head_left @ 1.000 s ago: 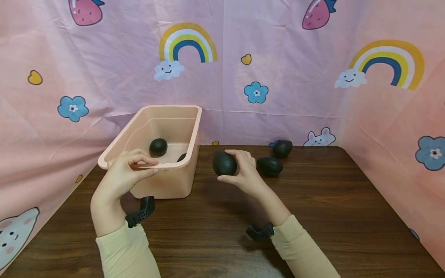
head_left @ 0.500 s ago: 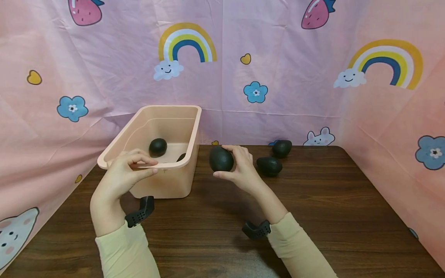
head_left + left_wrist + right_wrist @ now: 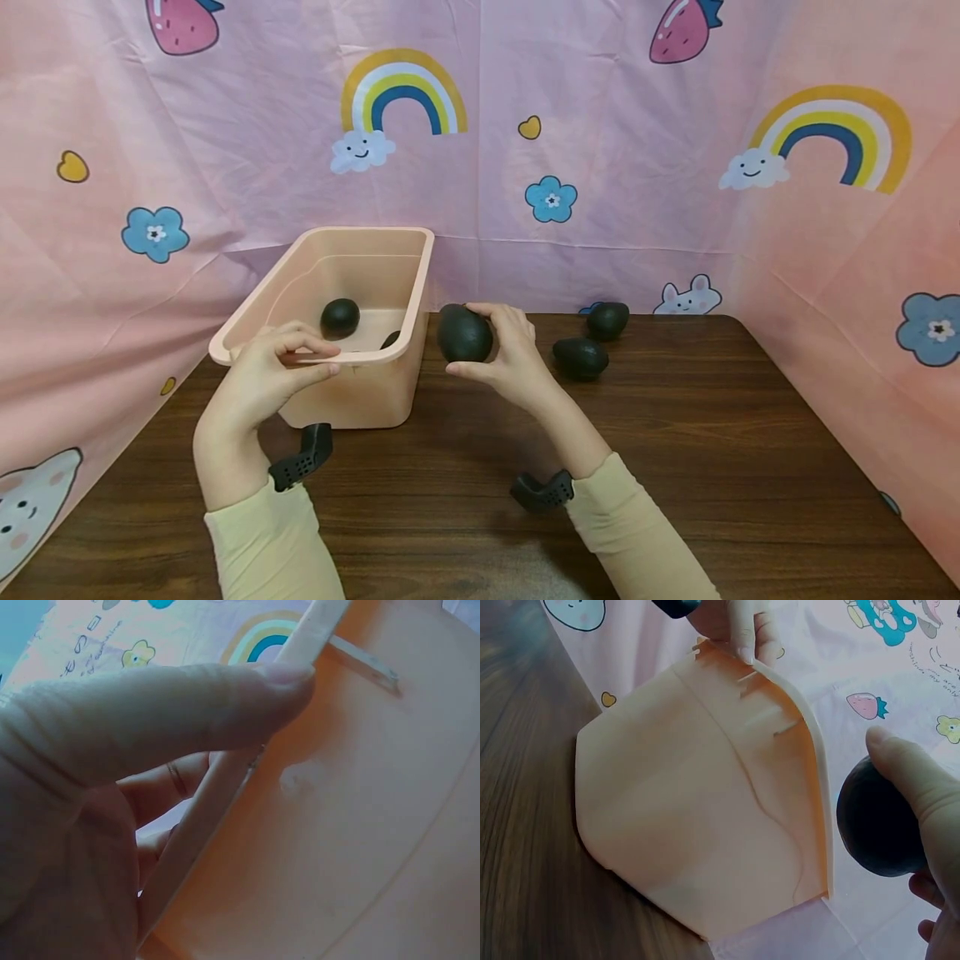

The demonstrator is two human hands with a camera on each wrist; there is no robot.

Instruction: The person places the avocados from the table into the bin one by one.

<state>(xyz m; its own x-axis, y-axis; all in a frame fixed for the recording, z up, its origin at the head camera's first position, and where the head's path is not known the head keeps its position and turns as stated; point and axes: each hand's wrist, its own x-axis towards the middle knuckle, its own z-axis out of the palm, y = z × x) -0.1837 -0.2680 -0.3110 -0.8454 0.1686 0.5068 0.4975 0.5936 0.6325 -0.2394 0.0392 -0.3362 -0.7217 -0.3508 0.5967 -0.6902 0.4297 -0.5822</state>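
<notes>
My right hand [image 3: 512, 357] holds a dark green avocado [image 3: 463, 335] between thumb and fingers, raised over the table just right of the peach plastic bin [image 3: 411, 367]. In the right wrist view the same avocado [image 3: 877, 821] shows beside the bin's rim. My left hand [image 3: 273, 375] grips the bin's near rim, thumb outside and fingers over the inner side; the left wrist view shows the thumb [image 3: 187, 705] lying across the rim. Inside the bin lies one avocado [image 3: 340, 318], with part of another avocado [image 3: 391, 339] showing behind the right wall.
Two more avocados lie on the dark wooden table [image 3: 675, 467] right of my right hand, a nearer avocado [image 3: 581, 359] and a farther avocado [image 3: 607, 321]. A patterned pink cloth [image 3: 637, 167] hangs behind the table and along both sides.
My right hand has moved left and slightly up with the avocado, closer to the bin. The left hand stays on the rim, and the bin has not moved.
</notes>
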